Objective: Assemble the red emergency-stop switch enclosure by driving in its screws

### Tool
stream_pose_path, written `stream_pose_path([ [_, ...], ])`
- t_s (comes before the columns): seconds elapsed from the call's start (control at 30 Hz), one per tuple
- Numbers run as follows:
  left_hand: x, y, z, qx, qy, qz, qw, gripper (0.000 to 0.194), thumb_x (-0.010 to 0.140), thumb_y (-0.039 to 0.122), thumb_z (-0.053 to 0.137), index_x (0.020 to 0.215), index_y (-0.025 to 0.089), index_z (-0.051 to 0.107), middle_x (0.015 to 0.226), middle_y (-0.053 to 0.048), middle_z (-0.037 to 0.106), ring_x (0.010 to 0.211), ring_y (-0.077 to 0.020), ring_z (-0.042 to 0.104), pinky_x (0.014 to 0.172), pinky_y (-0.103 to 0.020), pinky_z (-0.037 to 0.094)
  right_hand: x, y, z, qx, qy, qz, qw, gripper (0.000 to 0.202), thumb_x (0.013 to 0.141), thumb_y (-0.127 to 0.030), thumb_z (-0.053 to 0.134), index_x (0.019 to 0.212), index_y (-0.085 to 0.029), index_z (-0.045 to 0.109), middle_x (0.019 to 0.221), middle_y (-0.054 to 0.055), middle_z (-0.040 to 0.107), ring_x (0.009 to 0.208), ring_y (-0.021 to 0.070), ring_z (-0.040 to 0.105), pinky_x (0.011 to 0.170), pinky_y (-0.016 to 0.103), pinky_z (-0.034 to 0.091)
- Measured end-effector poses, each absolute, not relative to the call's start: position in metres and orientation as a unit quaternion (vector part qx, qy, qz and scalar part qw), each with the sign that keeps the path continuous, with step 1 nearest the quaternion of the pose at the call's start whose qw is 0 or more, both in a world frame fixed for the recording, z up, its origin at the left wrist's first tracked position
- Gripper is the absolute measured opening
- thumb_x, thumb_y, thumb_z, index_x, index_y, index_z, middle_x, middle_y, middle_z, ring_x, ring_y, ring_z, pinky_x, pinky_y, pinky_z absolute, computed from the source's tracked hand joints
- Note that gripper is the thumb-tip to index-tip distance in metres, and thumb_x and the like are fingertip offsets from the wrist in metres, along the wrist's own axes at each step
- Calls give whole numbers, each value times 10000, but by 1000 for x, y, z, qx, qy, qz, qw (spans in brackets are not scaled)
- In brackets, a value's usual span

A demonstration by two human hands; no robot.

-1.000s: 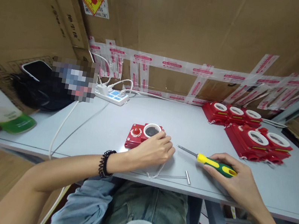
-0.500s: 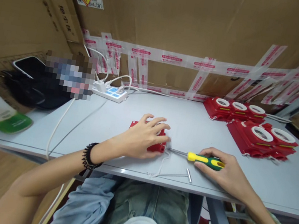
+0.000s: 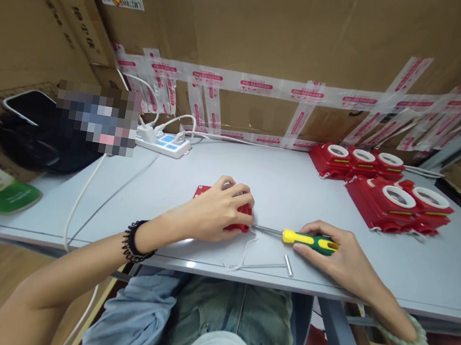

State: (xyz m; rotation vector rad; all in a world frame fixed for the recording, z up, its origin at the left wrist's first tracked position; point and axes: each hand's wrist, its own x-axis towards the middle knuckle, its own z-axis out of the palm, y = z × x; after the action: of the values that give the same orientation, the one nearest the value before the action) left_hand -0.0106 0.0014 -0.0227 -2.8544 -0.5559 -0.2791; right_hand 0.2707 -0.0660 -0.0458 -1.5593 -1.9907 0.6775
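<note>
My left hand (image 3: 222,209) is curled over a small red box (image 3: 243,227) on the table, fingers bent down around it. Most of the box is hidden beneath the palm. In my right hand (image 3: 351,260) is a screwdriver (image 3: 290,237) with a yellow and green handle, held nearly level. Its shaft points left, and the tip meets the right side of the box, near a white string (image 3: 245,253). A small metal T-shaped rod (image 3: 288,266) tied to that string lies on the table close to the front edge.
Several red housings with white rings (image 3: 398,196) stand at the right rear of the table (image 3: 240,165). At the back left is a white power strip (image 3: 173,145) with plugs and cables. A phone (image 3: 29,105), dark cloth and a white-green tube (image 3: 16,197) lie at left. Cardboard (image 3: 259,24) walls the back.
My left fingers have curled closer around the red box. The screwdriver stays at the box's right side. The whole view has shifted slightly.
</note>
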Motion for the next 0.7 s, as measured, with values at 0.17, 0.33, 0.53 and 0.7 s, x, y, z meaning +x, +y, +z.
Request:
stream_pose_path([
  [0.17,-10,3,-24,-972,-183,-99,106,116,892,306,613,946,254,702,1068,-56,638,1062,-249,527,900,-426,305,272,-66,-45,-569,-741,252,253,300,811,-498,651,927,-222,680,902,14,708,829,183,629,763,298,470],
  [0.33,-10,2,-23,-972,-190,-91,105,124,899,303,602,951,255,703,1075,-59,641,1066,-247,523,899,-427,298,271,-66,-42,-556,-764,236,228,332,861,-519,574,884,-210,694,906,39,710,824,188,634,758,310,468],
  [0.53,-10,1,-22,-972,-190,-94,102,118,899,297,603,935,242,701,1076,-59,638,1067,-246,527,909,-425,298,270,-61,-44,-565,-748,259,232,344,777,-525,671,906,-207,679,840,23,700,756,179,617,695,293,469],
  [0.7,-9,2,-23,-972,-187,-90,106,109,884,298,616,940,226,677,1065,-57,643,1058,-248,529,903,-422,299,269,-57,-45,-559,-748,250,256,297,791,-491,674,860,-202,656,828,19,689,769,174,617,712,291,470],
])
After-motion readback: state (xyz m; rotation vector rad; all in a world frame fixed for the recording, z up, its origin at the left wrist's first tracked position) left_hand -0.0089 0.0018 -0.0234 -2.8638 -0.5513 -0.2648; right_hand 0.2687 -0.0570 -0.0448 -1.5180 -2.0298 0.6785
